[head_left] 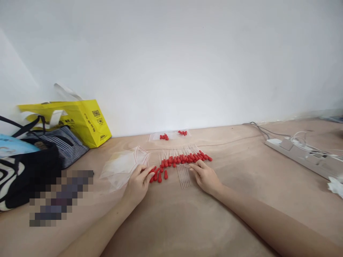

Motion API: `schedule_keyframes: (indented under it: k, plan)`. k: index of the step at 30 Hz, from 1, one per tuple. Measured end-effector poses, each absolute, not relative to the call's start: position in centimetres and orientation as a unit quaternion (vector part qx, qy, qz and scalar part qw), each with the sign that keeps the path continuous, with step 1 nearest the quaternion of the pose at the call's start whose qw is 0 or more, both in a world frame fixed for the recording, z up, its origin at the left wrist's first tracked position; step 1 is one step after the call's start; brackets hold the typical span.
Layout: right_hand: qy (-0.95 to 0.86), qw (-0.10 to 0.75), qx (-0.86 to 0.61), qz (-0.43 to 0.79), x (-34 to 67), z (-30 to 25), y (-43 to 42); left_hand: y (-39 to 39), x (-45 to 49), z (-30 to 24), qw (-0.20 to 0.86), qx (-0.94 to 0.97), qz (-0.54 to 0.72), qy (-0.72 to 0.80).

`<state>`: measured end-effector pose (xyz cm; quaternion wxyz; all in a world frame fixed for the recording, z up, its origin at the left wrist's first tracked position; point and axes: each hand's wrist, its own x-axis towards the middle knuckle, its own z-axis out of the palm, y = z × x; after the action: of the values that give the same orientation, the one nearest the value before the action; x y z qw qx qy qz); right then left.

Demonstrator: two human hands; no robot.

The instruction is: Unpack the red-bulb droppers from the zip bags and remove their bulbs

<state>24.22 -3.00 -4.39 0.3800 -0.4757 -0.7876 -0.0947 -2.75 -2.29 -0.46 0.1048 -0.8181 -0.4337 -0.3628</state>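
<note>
My left hand [138,182] is closed in a pinch on a red rubber dropper bulb [153,169], beside several loose red bulbs [160,177] on the table. At the upper end of a group of clear glass dropper tubes [183,178], my right hand [205,176] has its thumb and forefinger pinched on a tube. Just beyond both hands lies a slanting row of droppers [184,158], their red bulbs toward me and their clear tubes pointing away. Clear zip bags [124,166] lie flat to the left of my left hand.
Near the wall, another clear bag [155,137] lies with small groups of red bulbs [164,137]. A yellow bag [91,123], a striped bag [66,146] and a black bag [37,178] stand at left. A white power strip [302,159] with cables sits at right.
</note>
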Motion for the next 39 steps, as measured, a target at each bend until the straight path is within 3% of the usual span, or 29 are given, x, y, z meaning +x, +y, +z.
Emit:
schedule_keyframes:
  k: [6,12,25,28,31,39]
  plan:
    - [-0.77,0.375,-0.514,-0.054,24.2,-4.8,-3.1,-2.2,-1.0,-0.8,0.01,-0.807,-0.383,-0.449]
    - [-0.756,0.379,-0.532,-0.036,23.8,-5.0,-3.1,-2.1,1.4,-0.9,0.024,-0.846,-0.389,-0.364]
    - [-0.788,0.418,-0.452,0.01,22.5,-4.5,-3.3,-1.7,2.9,-1.8,0.069,-0.855,-0.345,-0.38]
    - [-0.789,0.424,-0.442,0.033,22.6,-4.3,-3.3,-1.4,2.5,-0.5,0.042,-0.821,-0.331,-0.464]
    - [-0.777,0.445,-0.443,0.044,22.8,-4.3,-3.3,0.3,1.5,1.2,0.009,-0.743,-0.241,-0.624]
    - [-0.768,0.43,-0.474,-0.004,23.1,-4.5,-3.0,6.4,0.8,1.9,-0.097,-0.667,-0.081,-0.734]
